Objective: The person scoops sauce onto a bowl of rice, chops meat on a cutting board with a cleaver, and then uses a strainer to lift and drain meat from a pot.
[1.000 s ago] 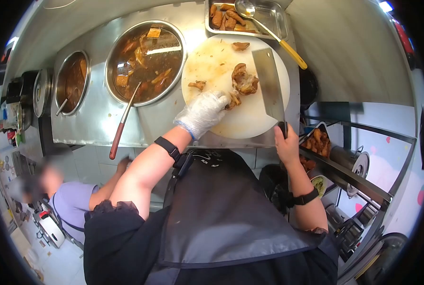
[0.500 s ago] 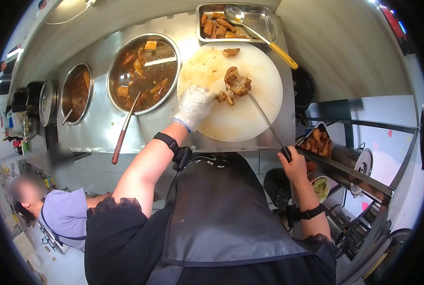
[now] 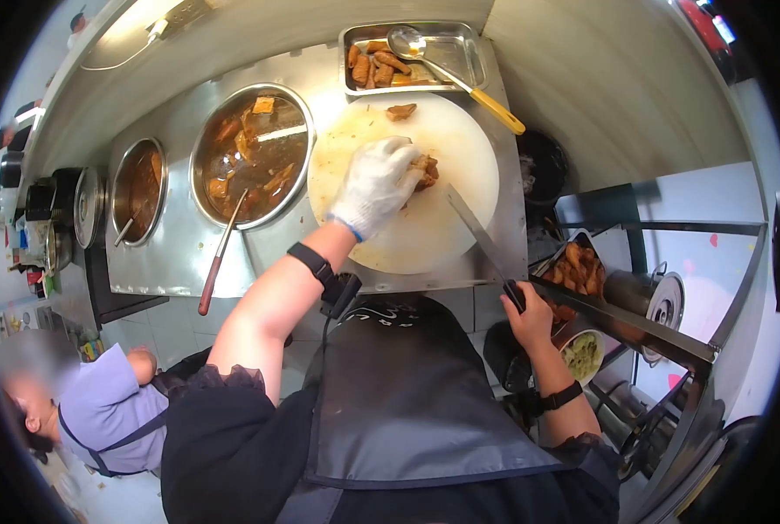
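My left hand (image 3: 375,185), in a white glove with a blue cuff edge, is closed over a chunk of brown cooked meat (image 3: 427,172); its fingers hide much of the meat. Beneath both lies a round white cutting board (image 3: 464,144). My right hand (image 3: 530,316), bare, grips the black handle of a long knife (image 3: 477,231). The blade points up and left over the board's right part, its tip apart from the meat. A smaller meat piece (image 3: 400,112) rests near the board's far edge.
Behind the board, a metal tray (image 3: 466,65) holds brown pieces and a yellow-handled ladle (image 3: 495,108). Two pots of dark broth (image 3: 308,131) (image 3: 165,175) stand left, one with a brown-handled utensil (image 3: 215,271). A co-worker (image 3: 115,406) is at lower left. Food containers (image 3: 582,358) sit at right.
My left hand has moved right and up, now covering the meat. The knife tip has come away from the meat, down and left in my right hand. The view has shifted slightly.
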`<state>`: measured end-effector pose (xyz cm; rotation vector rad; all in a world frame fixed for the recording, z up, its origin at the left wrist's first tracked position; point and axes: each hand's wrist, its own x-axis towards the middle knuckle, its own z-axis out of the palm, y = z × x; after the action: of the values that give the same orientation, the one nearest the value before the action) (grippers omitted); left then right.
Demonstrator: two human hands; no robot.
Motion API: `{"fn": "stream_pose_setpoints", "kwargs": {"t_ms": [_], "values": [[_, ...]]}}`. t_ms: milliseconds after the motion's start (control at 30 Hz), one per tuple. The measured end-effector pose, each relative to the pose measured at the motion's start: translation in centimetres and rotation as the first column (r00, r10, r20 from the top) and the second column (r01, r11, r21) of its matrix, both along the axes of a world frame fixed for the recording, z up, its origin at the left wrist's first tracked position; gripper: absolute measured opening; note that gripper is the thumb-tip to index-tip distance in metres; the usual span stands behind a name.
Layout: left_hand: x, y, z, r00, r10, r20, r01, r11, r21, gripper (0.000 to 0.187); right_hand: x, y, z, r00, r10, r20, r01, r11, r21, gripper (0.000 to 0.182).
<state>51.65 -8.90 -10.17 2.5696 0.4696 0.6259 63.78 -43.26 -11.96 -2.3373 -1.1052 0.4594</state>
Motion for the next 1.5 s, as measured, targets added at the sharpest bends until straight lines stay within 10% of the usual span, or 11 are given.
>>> {"fn": "stream_pose_setpoints", "kwargs": {"t_ms": [100, 267, 333, 567, 700, 867, 1067, 1267, 1400, 1467, 1500], "values": [[2.7, -0.9, 1.7, 0.898, -0.094, -0.431, 0.017, 0.984, -0.180, 0.021, 0.1, 0.9, 0.7, 0.981, -0.049, -0.190, 0.052, 0.999, 0.009, 0.033], [5.0, -0.4, 0.8, 0.837, -0.081, -0.541, -0.024, 0.983, -0.184, 0.021, 0.5, 0.4, 0.1, 0.959, -0.089, -0.270, 0.095, 0.996, 0.006, 0.035], [5.4, 0.1, 2.2, 0.737, -0.170, -0.655, -0.307, 0.779, -0.547, 0.020, 0.8, 0.2, -0.1, 0.963, -0.061, -0.263, 0.073, 0.997, 0.039, 0.036], [6.2, -0.6, -0.3, 0.733, -0.023, -0.680, -0.090, 0.987, -0.131, 0.024, 1.4, 0.2, -0.2, 0.967, -0.029, -0.252, 0.047, 0.997, 0.069, 0.036], [5.5, 1.2, -0.9, 0.781, 0.013, -0.624, -0.241, 0.929, -0.282, 0.022, 1.4, 0.2, -0.3, 0.998, -0.024, -0.059, 0.027, 0.999, 0.035, 0.034], [1.7, 3.2, 3.2, 0.990, -0.032, -0.140, -0.095, 0.584, -0.806, 0.029, 1.7, 0.2, -2.1, 0.984, 0.043, 0.170, -0.052, 0.997, 0.050, 0.035], [-1.6, 1.9, 5.2, 0.982, 0.055, -0.183, -0.136, 0.874, -0.466, 0.031, 3.0, 4.7, -5.6, 0.963, 0.140, 0.231, -0.157, 0.986, 0.055, 0.039], [-6.6, 0.3, 7.7, 0.892, 0.262, -0.370, -0.445, 0.657, -0.609, 0.038, 3.0, 9.3, -4.1, 0.916, 0.237, 0.323, -0.276, 0.958, 0.080, 0.046], [-16.0, 1.9, 5.6, 0.750, 0.645, 0.146, 0.042, 0.173, -0.984, 0.037, 0.7, 13.2, -0.5, 0.873, 0.343, 0.348, -0.424, 0.885, 0.193, 0.042], [-23.6, 1.7, 8.6, 0.582, 0.800, 0.147, 0.409, -0.132, -0.903, 0.015, -3.0, 16.2, 2.7, 0.832, 0.444, 0.332, -0.536, 0.798, 0.276, 0.024], [-27.6, 1.8, 7.3, 0.362, 0.890, 0.278, 0.685, -0.051, -0.727, 0.016, -5.0, 17.6, 3.0, 0.819, 0.462, 0.340, -0.556, 0.787, 0.269, 0.024]]}}
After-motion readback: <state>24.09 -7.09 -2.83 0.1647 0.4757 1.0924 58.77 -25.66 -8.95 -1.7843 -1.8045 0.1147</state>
